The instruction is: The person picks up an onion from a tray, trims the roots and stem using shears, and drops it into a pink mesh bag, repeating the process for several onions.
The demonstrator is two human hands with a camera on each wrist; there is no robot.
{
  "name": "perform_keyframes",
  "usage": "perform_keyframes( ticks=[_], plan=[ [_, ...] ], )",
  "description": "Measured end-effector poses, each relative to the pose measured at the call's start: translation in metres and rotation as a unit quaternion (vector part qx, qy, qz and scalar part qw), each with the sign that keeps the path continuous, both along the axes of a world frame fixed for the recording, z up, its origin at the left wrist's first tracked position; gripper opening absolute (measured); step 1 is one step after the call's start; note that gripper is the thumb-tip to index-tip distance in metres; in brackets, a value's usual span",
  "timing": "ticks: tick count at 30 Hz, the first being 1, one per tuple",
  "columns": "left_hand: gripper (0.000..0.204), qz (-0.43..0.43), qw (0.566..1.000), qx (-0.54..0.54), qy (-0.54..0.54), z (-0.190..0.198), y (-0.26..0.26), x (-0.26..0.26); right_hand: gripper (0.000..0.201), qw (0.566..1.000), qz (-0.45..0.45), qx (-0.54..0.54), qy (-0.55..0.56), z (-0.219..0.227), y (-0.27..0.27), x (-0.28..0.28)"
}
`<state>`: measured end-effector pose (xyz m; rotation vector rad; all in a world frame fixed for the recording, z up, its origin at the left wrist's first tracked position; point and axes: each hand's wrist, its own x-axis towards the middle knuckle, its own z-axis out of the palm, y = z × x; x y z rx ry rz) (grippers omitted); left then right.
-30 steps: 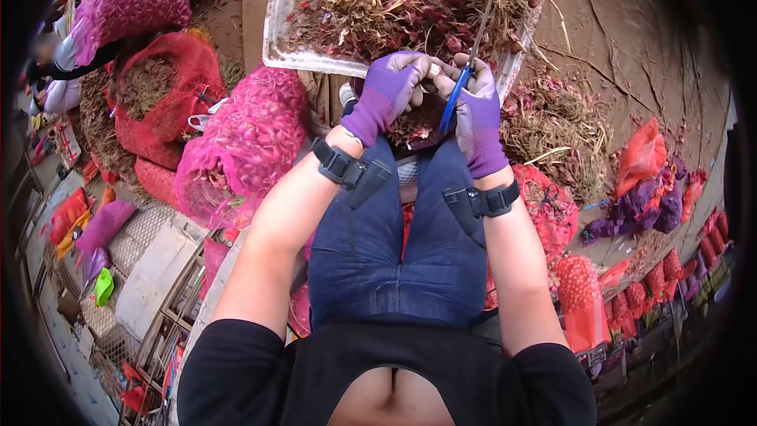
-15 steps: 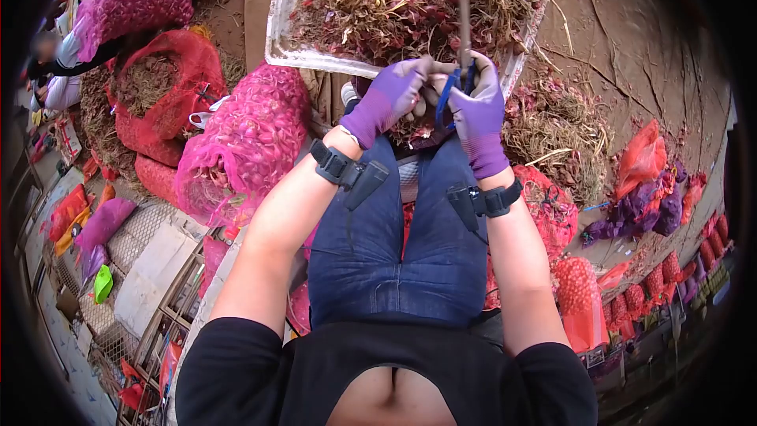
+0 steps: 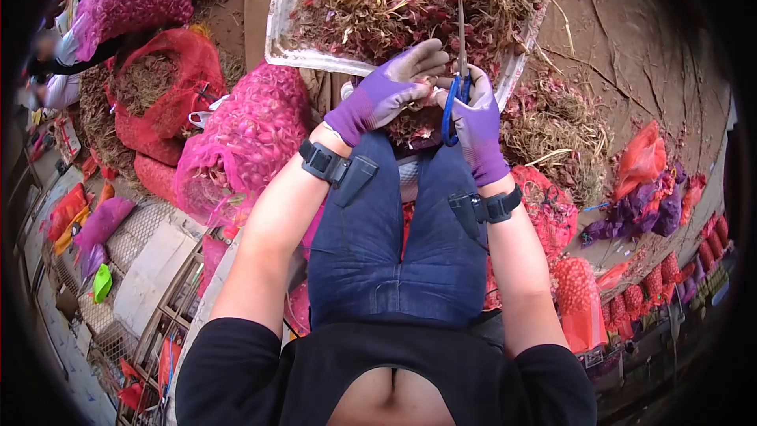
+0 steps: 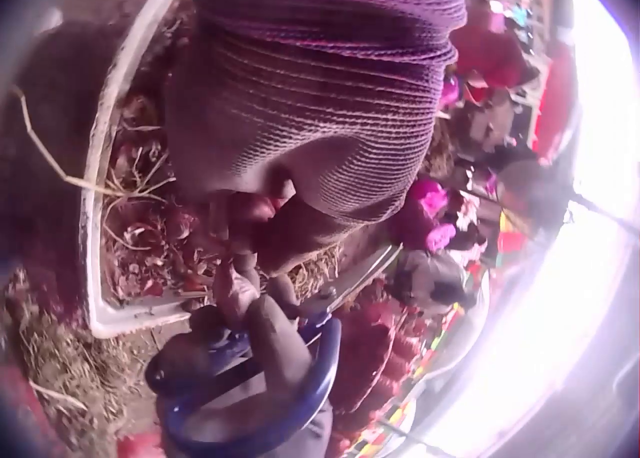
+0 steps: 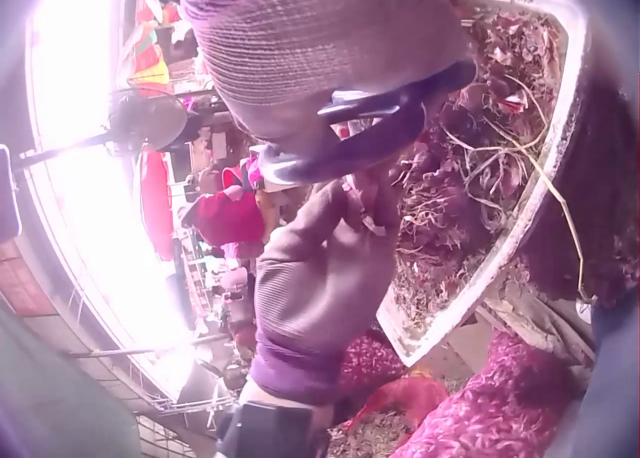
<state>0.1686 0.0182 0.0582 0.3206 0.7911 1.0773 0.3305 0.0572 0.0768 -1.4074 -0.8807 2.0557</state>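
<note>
Both hands wear purple-and-grey gloves and meet over the lap at the near side of a white tray (image 3: 315, 61). My left hand (image 3: 386, 93) has its fingers stretched out, with a small reddish shallot (image 4: 262, 206) between thumb and fingers. Blue-handled scissors (image 3: 449, 114) hang in my right hand (image 3: 479, 125), blades pointing away over the tray. In the left wrist view, the right fingertips pinch a pinkish piece (image 4: 236, 290) right below the left thumb. Dry stalks and shallots (image 3: 418, 8) heap in the tray.
A pink mesh sack of shallots (image 3: 252, 122) stands left of the legs, a red mesh sack (image 3: 548, 205) to the right. Dry trimmings (image 3: 556, 134) pile beside the tray. Another person (image 3: 59, 71) is at the far left.
The left hand's fingers have straightened and spread, and it has shifted slightly left of the right hand. The scissors have swung from slanting right to pointing nearly straight away.
</note>
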Motion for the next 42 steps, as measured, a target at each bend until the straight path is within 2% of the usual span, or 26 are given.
perform_keyframes(
  ticks=[3,5,7,8,10,12,14,16,18,19,20,22,23,24,25,26,27,29,30,31,33,34,36,37,40,42],
  plan=[
    [0.066,-0.005,0.999,-0.033,0.027,-0.001,0.0,0.004,0.048,0.998,0.017,0.002,-0.058,0.0,-0.001,0.0],
    [0.055,0.09,0.992,-0.069,0.062,-0.006,0.0,0.013,0.049,0.998,-0.029,-0.051,0.026,-0.006,-0.006,-0.004],
    [0.047,0.166,0.975,-0.076,0.125,-0.011,0.0,0.024,0.05,0.998,-0.035,-0.044,-0.006,-0.007,-0.01,-0.01],
    [0.047,0.166,0.975,-0.076,0.124,-0.008,0.004,0.032,0.05,0.998,-0.04,-0.037,-0.036,-0.008,-0.012,-0.014],
    [0.044,0.221,0.957,-0.078,0.171,0.005,0.008,0.043,0.049,0.997,-0.069,-0.032,-0.019,-0.005,-0.018,-0.018],
    [0.043,0.222,0.959,-0.072,0.159,0.002,0.007,0.04,0.049,0.99,-0.103,-0.101,0.003,0.0,-0.014,-0.018],
    [0.041,0.126,0.973,-0.048,0.188,-0.001,0.005,0.033,0.048,0.99,-0.087,-0.106,-0.023,-0.002,-0.011,-0.013],
    [0.038,0.105,0.975,-0.028,0.193,-0.003,0.002,0.024,0.052,0.993,-0.105,-0.048,-0.018,-0.011,-0.012,-0.008],
    [0.034,0.029,0.977,-0.053,0.205,0.002,0.003,0.015,0.054,0.994,-0.087,-0.058,-0.036,0.003,-0.005,-0.005],
    [0.031,-0.028,0.972,-0.099,0.21,0.004,0.004,0.01,0.053,0.993,-0.082,-0.075,-0.047,0.007,-0.003,-0.004],
    [0.031,-0.029,0.973,-0.098,0.208,0.005,0.005,0.008,0.053,0.991,-0.078,-0.093,-0.058,0.009,-0.001,-0.001],
    [0.032,-0.128,0.965,-0.045,0.224,0.007,0.009,0.004,0.053,0.99,-0.085,-0.103,-0.038,0.004,-0.002,0.006],
    [0.034,-0.194,0.944,-0.063,0.26,0.011,0.014,0.0,0.052,0.991,-0.079,-0.104,-0.028,0.007,-0.002,0.006],
    [0.034,-0.193,0.944,-0.063,0.261,0.009,0.014,-0.002,0.052,0.992,-0.074,-0.105,-0.018,0.008,-0.002,0.005],
    [0.035,-0.181,0.908,0.082,0.368,0.006,0.014,-0.002,0.052,0.992,-0.074,-0.104,-0.018,0.005,-0.002,0.007],
    [0.036,-0.162,0.843,0.224,0.462,0.007,0.014,-0.001,0.052,0.996,-0.056,-0.063,-0.012,0.001,-0.004,0.008],
    [0.036,-0.163,0.843,0.223,0.461,0.008,0.014,0.0,0.052,0.999,-0.037,-0.022,-0.007,-0.002,-0.007,0.01],
    [0.028,-0.199,0.92,0.054,0.332,0.013,0.016,-0.002,0.052,0.999,-0.033,-0.015,-0.014,-0.002,-0.008,0.011],
    [0.025,-0.212,0.941,-0.031,0.261,0.015,0.017,-0.002,0.051,0.999,-0.028,-0.006,-0.02,0.001,-0.007,0.011],
    [0.025,-0.212,0.941,-0.031,0.261,0.016,0.016,-0.002,0.051,0.999,-0.028,-0.006,-0.02,0.006,-0.004,0.011],
    [0.026,-0.166,0.951,-0.115,0.236,0.017,0.016,-0.001,0.051,0.997,-0.02,-0.03,-0.068,0.018,0.005,0.007],
    [0.026,-0.167,0.951,-0.113,0.236,0.014,0.014,0.001,0.051,0.997,-0.021,-0.029,-0.069,0.016,0.004,0.006],
    [0.024,-0.056,0.972,-0.124,0.193,0.006,0.006,0.009,0.049,0.998,-0.028,0.008,-0.053,0.013,0.001,0.001],
    [0.023,-0.055,0.96,-0.105,0.255,0.002,0.003,0.013,0.046,0.999,-0.018,-0.023,-0.045,0.016,0.0,0.003],
    [0.021,-0.017,0.956,-0.131,0.262,0.005,0.001,0.021,0.046,0.995,-0.036,0.027,-0.09,0.009,-0.005,0.002],
    [0.022,-0.008,0.958,-0.14,0.25,0.002,0.002,0.02,0.047,0.994,-0.057,0.02,-0.091,0.008,-0.004,-0.001]
  ],
)
